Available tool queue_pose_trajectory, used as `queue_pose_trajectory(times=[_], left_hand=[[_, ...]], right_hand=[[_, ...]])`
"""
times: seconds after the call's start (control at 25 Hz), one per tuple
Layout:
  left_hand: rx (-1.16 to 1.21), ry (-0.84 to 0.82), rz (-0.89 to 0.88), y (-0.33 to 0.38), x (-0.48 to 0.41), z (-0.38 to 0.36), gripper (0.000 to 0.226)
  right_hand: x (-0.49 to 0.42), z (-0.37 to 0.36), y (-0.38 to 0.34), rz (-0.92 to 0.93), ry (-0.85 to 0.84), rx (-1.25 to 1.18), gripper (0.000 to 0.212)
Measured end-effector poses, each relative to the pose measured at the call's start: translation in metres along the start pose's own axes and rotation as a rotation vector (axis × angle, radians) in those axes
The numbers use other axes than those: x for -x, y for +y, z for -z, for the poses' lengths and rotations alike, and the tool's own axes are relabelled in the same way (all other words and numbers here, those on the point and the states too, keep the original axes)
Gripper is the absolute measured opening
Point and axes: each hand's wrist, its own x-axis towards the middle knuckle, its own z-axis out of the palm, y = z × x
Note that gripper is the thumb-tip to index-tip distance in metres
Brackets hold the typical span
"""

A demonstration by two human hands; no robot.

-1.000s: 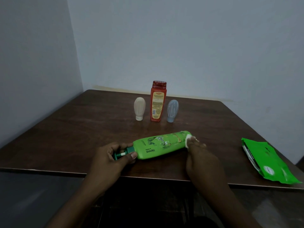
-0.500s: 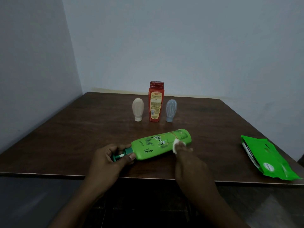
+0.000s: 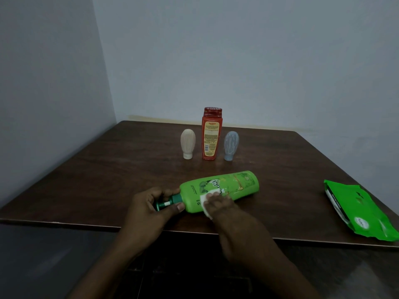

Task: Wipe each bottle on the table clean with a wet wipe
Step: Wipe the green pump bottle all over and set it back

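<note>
Both bare forearms reach forward from the bottom of the view and converge near the middle. The left hand is curled closed around the dark green pump neck of the green bottle, thumb on the near side with its nail facing up, fingers wrapped over the far side. The right hand lies palm down (fingers together, pointing forward and left), pressing a white wet wipe flat against that bottle's side.

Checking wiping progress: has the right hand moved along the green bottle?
Yes. The right hand with the wipe slid along the green bottle from its base toward the pump end.
</note>
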Motion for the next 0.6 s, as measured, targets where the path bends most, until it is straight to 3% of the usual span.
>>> queue_pose_trajectory(times=[0.16, 0.24, 0.32, 0.48, 0.52, 0.6], left_hand=[[0.028, 0.006, 0.002, -0.001, 0.001, 0.000, 0.024], [0.035, -0.003, -0.002, 0.000, 0.002, 0.000, 0.028], [0.033, -0.010, -0.007, 0.000, 0.001, 0.000, 0.031], [0.016, -0.001, -0.011, 0.005, 0.001, -0.001, 0.030], [0.009, -0.003, -0.016, 0.006, 0.001, 0.000, 0.029], [-0.022, -0.008, -0.017, 0.004, 0.002, 0.002, 0.027]], right_hand=[[0.002, 0.007, 0.048, -0.482, 0.058, 0.017, 0.055], [-0.002, 0.010, 0.045, -0.549, 0.058, 0.036, 0.054], [-0.005, 0.006, 0.018, -0.413, 0.065, 0.015, 0.059], [-0.007, -0.001, -0.028, 0.091, -0.097, -0.030, 0.059], [-0.012, 0.003, -0.022, 0.086, -0.108, -0.050, 0.059], [-0.019, 0.009, 0.007, -0.125, -0.087, -0.061, 0.060]])
